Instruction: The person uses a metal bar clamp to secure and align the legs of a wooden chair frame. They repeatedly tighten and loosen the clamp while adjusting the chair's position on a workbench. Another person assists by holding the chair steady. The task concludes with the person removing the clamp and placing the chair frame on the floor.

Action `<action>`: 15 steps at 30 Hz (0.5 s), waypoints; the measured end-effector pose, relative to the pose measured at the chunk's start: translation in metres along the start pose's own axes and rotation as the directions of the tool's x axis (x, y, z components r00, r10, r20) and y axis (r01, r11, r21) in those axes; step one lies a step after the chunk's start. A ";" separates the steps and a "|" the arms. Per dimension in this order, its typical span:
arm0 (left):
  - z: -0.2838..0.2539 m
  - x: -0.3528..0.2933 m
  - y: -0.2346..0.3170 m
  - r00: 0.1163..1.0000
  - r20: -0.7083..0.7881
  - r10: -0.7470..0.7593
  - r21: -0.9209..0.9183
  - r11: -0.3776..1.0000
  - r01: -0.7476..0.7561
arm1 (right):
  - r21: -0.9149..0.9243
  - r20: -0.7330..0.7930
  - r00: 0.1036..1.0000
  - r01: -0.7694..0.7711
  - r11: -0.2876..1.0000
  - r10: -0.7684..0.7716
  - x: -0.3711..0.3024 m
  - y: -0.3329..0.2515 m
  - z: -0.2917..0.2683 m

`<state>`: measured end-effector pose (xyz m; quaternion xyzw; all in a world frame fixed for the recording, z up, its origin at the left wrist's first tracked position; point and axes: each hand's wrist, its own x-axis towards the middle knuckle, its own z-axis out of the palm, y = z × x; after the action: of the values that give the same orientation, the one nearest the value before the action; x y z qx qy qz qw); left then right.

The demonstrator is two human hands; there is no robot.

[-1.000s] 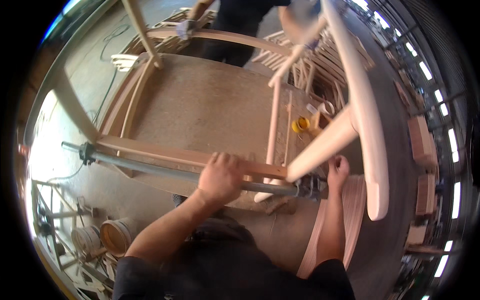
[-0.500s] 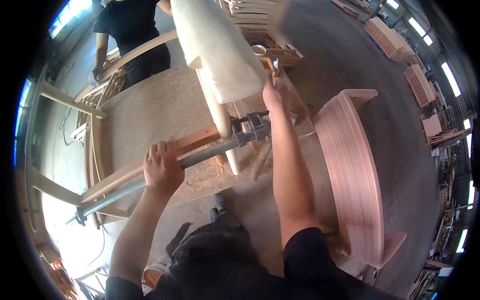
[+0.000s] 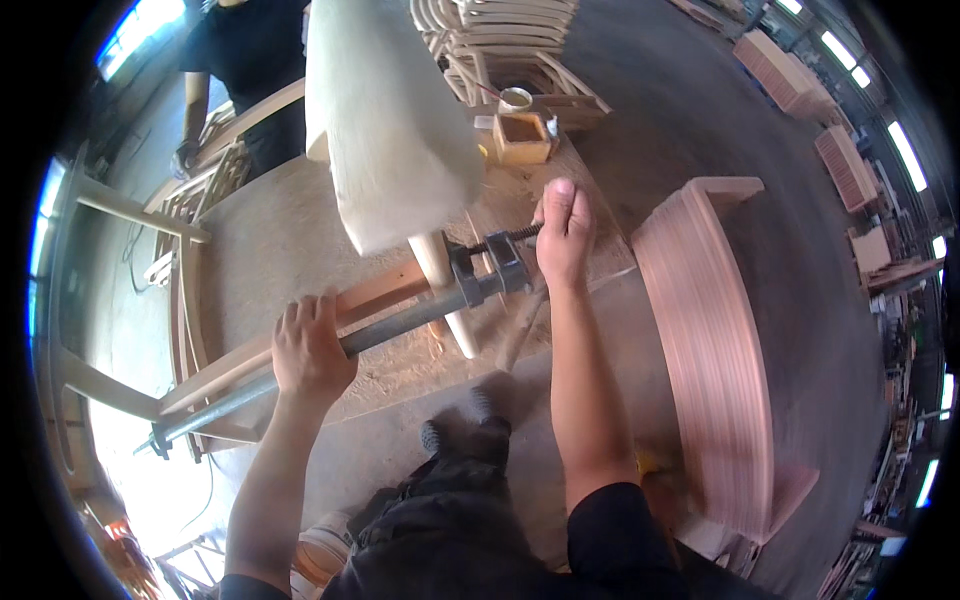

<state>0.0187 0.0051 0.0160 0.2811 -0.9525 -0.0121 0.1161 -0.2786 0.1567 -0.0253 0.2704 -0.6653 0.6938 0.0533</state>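
Note:
A long pipe clamp point(image 3: 400, 328) lies slantwise along a wooden rail point(image 3: 383, 290) of a pale chair frame. My left hand point(image 3: 312, 350) is closed over the clamp's pipe and the rail beside it. At the clamp's right end, my right hand point(image 3: 566, 240) is closed, thumb up, around the end of its threaded screw; the handle itself is hidden in my fist. The dark clamp head point(image 3: 490, 268) sits against a round pale chair leg point(image 3: 460, 332). A broad, smooth pale wooden piece point(image 3: 400, 140) rises above that leg, covering part of the frame.
The frame lies over a dusty workbench point(image 3: 270, 240). An open wooden box point(image 3: 522, 138) and a small pot point(image 3: 515, 98) stand at its far right. Curved reddish slats point(image 3: 705, 350) are stacked on the right. Another person point(image 3: 250, 70) holds a wooden part at the far left.
My right hand has turned from reaching away to a thumb-up fist on the screw end. The pale piece appears further left, uncovering the box. My left hand keeps its hold.

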 end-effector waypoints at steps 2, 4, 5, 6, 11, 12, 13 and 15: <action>-0.001 0.004 0.004 1.000 -0.001 0.010 -0.007 1.000 -0.010 | -0.385 0.021 0.993 0.118 0.915 -0.120 0.008 0.005 -0.002; -0.005 0.003 0.003 0.997 0.061 -0.042 0.008 0.999 0.041 | -0.524 0.112 0.991 0.126 0.842 -0.078 0.014 -0.007 -0.003; -0.006 0.002 0.003 0.993 0.094 -0.066 0.014 0.998 0.065 | -0.590 0.154 0.987 0.135 0.796 -0.053 0.015 -0.016 -0.004; -0.002 0.001 0.002 0.999 0.016 -0.029 0.033 0.999 0.028 | -0.389 0.177 0.983 0.024 0.921 0.048 0.015 -0.025 -0.008; 0.025 0.007 0.015 1.000 -0.005 -0.007 -0.090 0.996 0.006 | 0.454 0.197 0.911 -0.412 0.790 0.362 0.020 -0.022 -0.002; 0.025 0.011 0.022 0.997 0.021 -0.071 -0.159 0.984 0.074 | 0.489 0.179 0.931 -0.366 0.792 0.319 0.018 -0.018 -0.003; 0.022 0.012 0.027 0.998 -0.025 -0.051 -0.113 0.992 0.048 | 0.523 0.165 0.945 -0.326 0.788 0.282 0.014 -0.016 -0.005; 0.017 0.012 0.031 0.994 -0.107 0.002 -0.015 1.000 -0.004 | 0.588 0.161 0.985 -0.145 0.796 0.061 0.003 -0.005 -0.017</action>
<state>-0.0117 0.0241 0.0047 0.2791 -0.9453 -0.0039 0.1690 -0.2840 0.1725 -0.0185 0.2825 -0.4286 0.8502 -0.1172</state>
